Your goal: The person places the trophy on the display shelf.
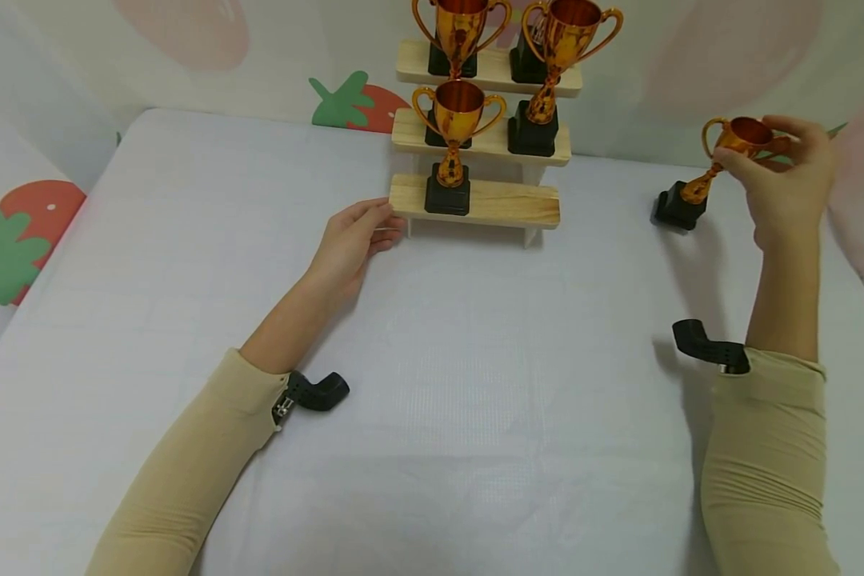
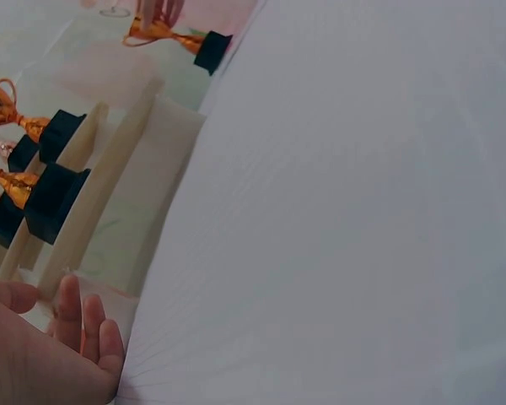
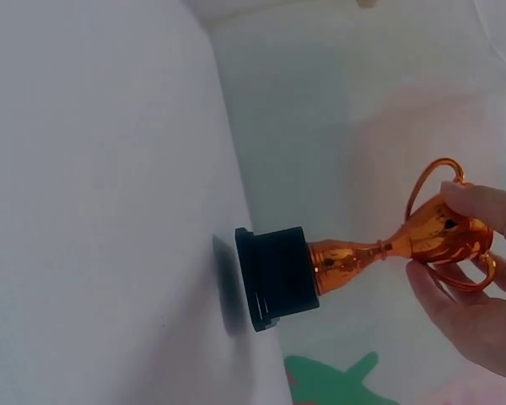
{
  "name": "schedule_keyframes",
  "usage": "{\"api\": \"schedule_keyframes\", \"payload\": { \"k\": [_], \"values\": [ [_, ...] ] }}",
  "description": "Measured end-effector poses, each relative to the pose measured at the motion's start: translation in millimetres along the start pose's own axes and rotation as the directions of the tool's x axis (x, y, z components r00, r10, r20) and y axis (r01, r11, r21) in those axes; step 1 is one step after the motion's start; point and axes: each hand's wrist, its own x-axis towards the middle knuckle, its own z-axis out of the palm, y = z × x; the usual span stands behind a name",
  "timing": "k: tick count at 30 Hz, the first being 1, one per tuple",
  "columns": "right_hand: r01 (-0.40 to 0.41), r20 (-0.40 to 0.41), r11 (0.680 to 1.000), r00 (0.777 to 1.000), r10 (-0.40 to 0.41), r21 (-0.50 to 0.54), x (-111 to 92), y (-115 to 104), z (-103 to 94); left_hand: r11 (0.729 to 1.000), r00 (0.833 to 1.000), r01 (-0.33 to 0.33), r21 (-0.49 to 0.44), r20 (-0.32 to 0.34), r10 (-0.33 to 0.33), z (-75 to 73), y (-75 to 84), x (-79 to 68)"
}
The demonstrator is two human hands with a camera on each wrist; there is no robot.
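Note:
A small orange-gold trophy (image 1: 698,188) with a black square base is in my right hand (image 1: 792,172). Thumb and fingers pinch its cup by the handles, and it leans, its base close over the table's far right part. In the right wrist view, my right hand (image 3: 481,278) holds the same trophy (image 3: 350,260). At the left end of a three-tier wooden display stand (image 1: 504,202), my left hand (image 1: 349,240) grips the lowest board between thumb and fingers. On that board's left half stands another trophy (image 1: 450,140); more trophies occupy the upper tiers.
On the middle tier's right side stands a trophy (image 1: 536,128), partly covering one behind it. The white-covered table (image 1: 461,384) meets a curtain (image 1: 274,40) with strawberry prints just behind the stand. A black wrist mount (image 1: 320,392) sticks out from the left sleeve.

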Motion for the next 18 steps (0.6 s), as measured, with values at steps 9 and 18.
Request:
{"api": "schedule_keyframes", "payload": {
  "k": [9,18],
  "values": [
    [0.025,0.074,1.000,0.997,-0.026,0.019,-6.3,-3.0,10.5,1.000,1.000,-0.001,-0.006,-0.002,0.001,0.2,0.8,-0.9],
    [0.027,0.148,0.997,0.988,-0.036,0.066,-15.2,-9.2,21.0,1.000,1.000,0.001,0.001,-0.005,-0.001,-0.2,0.1,0.1]
  ]
}}
